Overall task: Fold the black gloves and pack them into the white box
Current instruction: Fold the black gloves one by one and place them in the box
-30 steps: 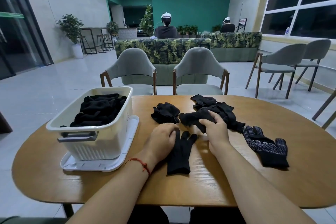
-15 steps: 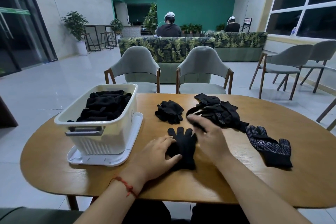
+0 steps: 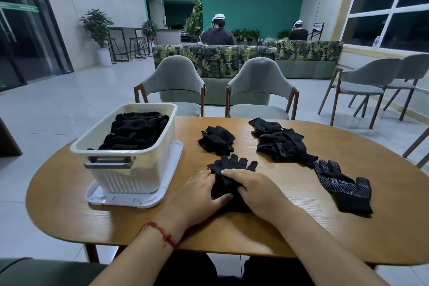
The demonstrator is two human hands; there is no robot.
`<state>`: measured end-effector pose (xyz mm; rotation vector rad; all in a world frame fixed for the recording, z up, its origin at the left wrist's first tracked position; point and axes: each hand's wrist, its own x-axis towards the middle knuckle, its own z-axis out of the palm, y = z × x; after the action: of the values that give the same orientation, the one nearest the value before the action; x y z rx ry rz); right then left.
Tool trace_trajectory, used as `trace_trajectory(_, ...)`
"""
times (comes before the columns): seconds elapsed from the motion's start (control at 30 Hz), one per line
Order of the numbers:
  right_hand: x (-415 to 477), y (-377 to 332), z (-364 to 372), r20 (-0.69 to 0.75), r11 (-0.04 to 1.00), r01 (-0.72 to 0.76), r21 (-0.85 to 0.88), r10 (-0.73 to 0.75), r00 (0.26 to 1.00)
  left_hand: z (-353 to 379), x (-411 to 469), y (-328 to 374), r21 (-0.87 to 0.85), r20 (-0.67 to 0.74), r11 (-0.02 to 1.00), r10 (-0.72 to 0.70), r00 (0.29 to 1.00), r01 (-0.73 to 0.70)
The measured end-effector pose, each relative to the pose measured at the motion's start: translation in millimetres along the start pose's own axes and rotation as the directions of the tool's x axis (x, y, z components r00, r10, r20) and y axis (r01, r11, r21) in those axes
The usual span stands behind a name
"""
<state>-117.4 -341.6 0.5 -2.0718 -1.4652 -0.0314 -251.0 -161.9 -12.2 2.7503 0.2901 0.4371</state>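
Observation:
A black glove (image 3: 228,175) lies flat on the wooden table (image 3: 290,223) in front of me, fingers pointing away. My left hand (image 3: 199,195) rests on its left side, thumb under the cuff end. My right hand (image 3: 251,189) lies on its right side with fingers curled into the fabric, pinching it. The white box (image 3: 130,169) stands at the left on its lid, holding several folded black gloves (image 3: 137,130). A small bundle of gloves (image 3: 217,139) and a loose pile of gloves (image 3: 282,143) lie further back. One dotted glove (image 3: 341,186) lies flat at the right.
Two grey chairs (image 3: 258,87) stand across the table, with more chairs (image 3: 369,81) at the right. A leaf-patterned sofa (image 3: 222,58) is behind them, and two people sit beyond it. The box's lid (image 3: 137,197) juts out toward my left hand.
My right hand left the pile at the back and came down onto the glove before me. Both hands now sit together on that glove, whose cuff end is bunched up.

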Motion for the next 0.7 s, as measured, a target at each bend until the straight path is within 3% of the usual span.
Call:
trace_trajectory(0.17, -5.4, 3.6, 2.0, 0.076, 1.0, -0.006, -0.028, 0.008, 0.997, -0.1, -0.6, 0.8, -0.021, -0.011, 1.0, 0.01, 1.0, -0.011)
trace_trajectory(0.53, -6.8, -2.8, -5.0, 0.028, 0.994, 0.055, -0.099, -0.052, 0.998, -1.7, 0.2, 1.2, -0.022, -0.008, 1.0, 0.012, 1.0, -0.012)
trace_trajectory(0.7, -8.4, -7.8, -7.7, 0.051, 0.996, 0.027, -0.083, -0.023, 0.998, -6.4, -2.5, 6.0, -0.1, -0.03, 0.995, -0.001, 1.0, -0.002)
